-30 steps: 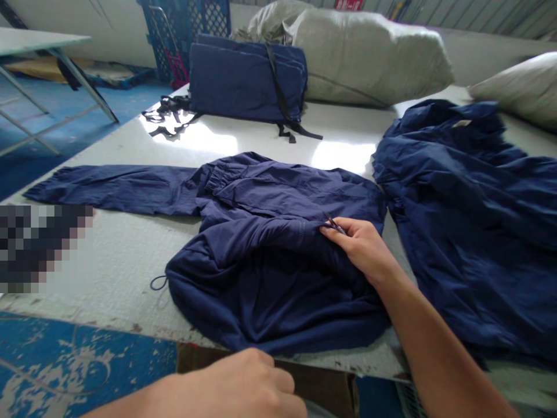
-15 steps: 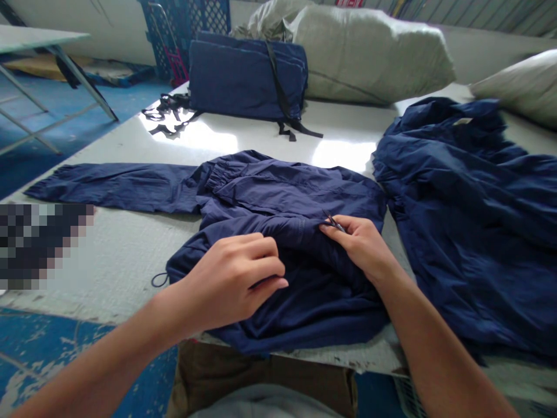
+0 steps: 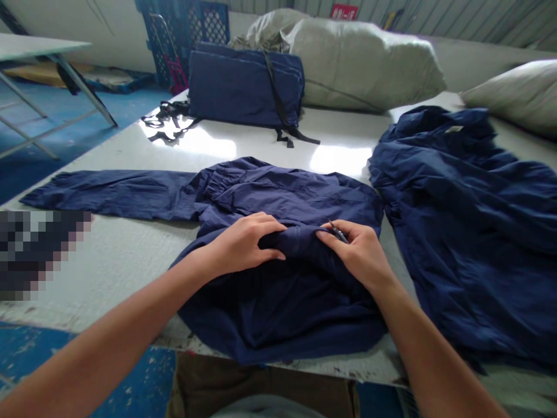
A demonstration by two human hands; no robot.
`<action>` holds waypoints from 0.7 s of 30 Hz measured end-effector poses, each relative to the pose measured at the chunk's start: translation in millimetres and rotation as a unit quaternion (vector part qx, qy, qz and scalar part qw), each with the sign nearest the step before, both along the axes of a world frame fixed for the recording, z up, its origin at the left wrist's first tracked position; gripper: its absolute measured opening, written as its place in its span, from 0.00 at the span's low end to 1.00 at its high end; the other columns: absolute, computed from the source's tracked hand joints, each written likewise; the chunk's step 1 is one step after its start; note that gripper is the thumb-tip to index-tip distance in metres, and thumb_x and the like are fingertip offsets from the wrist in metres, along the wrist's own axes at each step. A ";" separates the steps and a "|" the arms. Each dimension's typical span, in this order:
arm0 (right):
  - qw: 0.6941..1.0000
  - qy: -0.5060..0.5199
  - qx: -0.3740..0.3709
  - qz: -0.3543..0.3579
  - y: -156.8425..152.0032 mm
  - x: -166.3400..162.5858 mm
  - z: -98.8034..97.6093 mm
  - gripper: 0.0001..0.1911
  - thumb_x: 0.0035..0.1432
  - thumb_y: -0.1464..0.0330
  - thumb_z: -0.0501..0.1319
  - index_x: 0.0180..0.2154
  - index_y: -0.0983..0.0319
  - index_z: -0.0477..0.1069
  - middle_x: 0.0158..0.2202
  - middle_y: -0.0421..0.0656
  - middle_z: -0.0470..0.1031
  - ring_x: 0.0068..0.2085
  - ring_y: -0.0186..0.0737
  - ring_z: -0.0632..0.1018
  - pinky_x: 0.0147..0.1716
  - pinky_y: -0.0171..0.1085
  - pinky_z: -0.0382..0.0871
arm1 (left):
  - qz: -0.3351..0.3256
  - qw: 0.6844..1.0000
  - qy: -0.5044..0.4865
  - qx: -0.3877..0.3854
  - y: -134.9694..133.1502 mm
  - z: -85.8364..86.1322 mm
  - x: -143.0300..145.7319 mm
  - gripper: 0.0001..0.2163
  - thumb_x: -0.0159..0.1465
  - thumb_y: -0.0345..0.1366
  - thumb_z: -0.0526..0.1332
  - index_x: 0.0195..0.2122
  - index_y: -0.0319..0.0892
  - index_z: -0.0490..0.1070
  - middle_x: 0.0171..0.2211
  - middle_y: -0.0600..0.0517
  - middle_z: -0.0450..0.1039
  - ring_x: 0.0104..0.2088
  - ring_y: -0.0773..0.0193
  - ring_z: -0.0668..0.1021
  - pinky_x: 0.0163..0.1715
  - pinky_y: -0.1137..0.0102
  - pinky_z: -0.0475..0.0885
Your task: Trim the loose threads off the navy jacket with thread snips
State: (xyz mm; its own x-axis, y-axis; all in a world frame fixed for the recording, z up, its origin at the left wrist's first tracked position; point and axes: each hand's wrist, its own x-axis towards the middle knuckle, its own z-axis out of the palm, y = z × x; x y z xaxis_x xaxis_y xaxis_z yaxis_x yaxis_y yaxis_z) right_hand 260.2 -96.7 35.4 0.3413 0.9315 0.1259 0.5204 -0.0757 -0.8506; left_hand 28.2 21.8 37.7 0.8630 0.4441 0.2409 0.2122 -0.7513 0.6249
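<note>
A navy blue jacket [image 3: 278, 313] lies bunched on the table in front of me, one sleeve [image 3: 126, 191] stretched out to the left. My left hand [image 3: 248, 244] straddles a fold of its cloth, fingers above and thumb below. At the right end of the same fold, my right hand [image 3: 354, 247] pinches the edge between thumb and forefinger. It also keeps hold of a small pair of dark metal thread snips [image 3: 338, 233], tips pointing up and left; the rest is hidden in the palm. Stitching shows on the cloth between both hands.
Another navy garment [image 3: 461, 215] is heaped at the right. Folded navy pieces [image 3: 235, 87] with black straps stand at the back of the white table [image 3: 117, 249], before a large pale sack [image 3: 361, 67]. A pixelated patch covers the left edge.
My left hand, closed above the cloth before, has moved up and forward onto the fold, its fingers parted around it. My right hand stays on the edge with the snips.
</note>
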 end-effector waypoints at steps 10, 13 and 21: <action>0.921 -0.299 0.204 0.146 -22.5 -23.7 17.9 0.08 0.63 0.70 0.67 0.46 0.58 0.77 0.41 0.44 0.81 0.36 0.39 0.82 0.37 0.37 0.76 | 0.066 0.985 -0.003 -0.159 14.2 -14.6 2.7 0.18 0.68 0.46 0.62 0.26 0.39 0.68 0.23 0.58 0.63 0.26 0.69 0.65 0.27 0.71 0.57; 0.918 -0.340 0.152 0.139 -17.8 -25.3 8.6 0.15 0.63 0.66 0.68 0.50 0.61 0.77 0.47 0.49 0.80 0.42 0.47 0.83 0.42 0.42 0.78 | 0.060 0.978 -0.006 -0.201 19.6 -13.2 1.0 0.21 0.68 0.49 0.59 0.23 0.41 0.62 0.23 0.59 0.56 0.25 0.69 0.60 0.26 0.71 0.54; 0.969 -0.227 0.072 0.064 -3.4 -13.9 -5.4 0.06 0.59 0.66 0.69 0.39 0.60 0.80 0.36 0.44 0.83 0.37 0.46 0.83 0.40 0.41 0.74 | 0.051 0.946 -0.024 -0.318 25.0 -12.6 -1.8 0.24 0.66 0.57 0.58 0.25 0.41 0.64 0.24 0.56 0.60 0.25 0.68 0.64 0.24 0.72 0.59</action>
State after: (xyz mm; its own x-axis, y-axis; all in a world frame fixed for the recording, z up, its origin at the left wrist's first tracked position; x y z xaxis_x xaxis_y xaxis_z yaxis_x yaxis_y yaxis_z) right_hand 246.3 -100.1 30.0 0.1029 0.9244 0.3672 0.8405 0.1166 -0.5292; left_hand 26.4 46.7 25.1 0.8028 0.5926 -0.0659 0.2238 -0.1971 0.9545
